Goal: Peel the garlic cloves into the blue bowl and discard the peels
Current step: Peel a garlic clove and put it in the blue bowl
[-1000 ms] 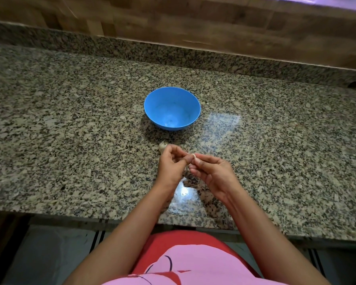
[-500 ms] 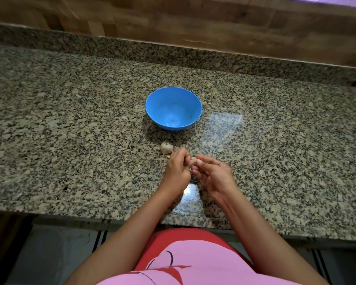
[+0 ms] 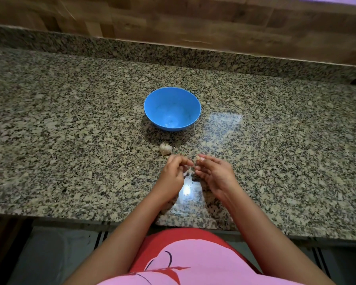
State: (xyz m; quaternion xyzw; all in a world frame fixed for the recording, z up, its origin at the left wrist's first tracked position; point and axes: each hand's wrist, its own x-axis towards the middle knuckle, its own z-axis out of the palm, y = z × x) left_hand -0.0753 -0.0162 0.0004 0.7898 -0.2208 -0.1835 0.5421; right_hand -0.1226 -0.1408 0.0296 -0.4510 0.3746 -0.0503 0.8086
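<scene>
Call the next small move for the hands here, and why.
Likely bring the left hand to the clove pinched by the right hand and strip more skin. The hands are slightly apart, the clove looks tan rather than clean white, and the bowl shows no cloves yet.

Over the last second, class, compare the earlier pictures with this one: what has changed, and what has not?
The hands have drawn apart: the left hand has let go of the garlic clove, which the right hand still pinches at its fingertips. The garlic bulb and blue bowl have stayed put.
</scene>
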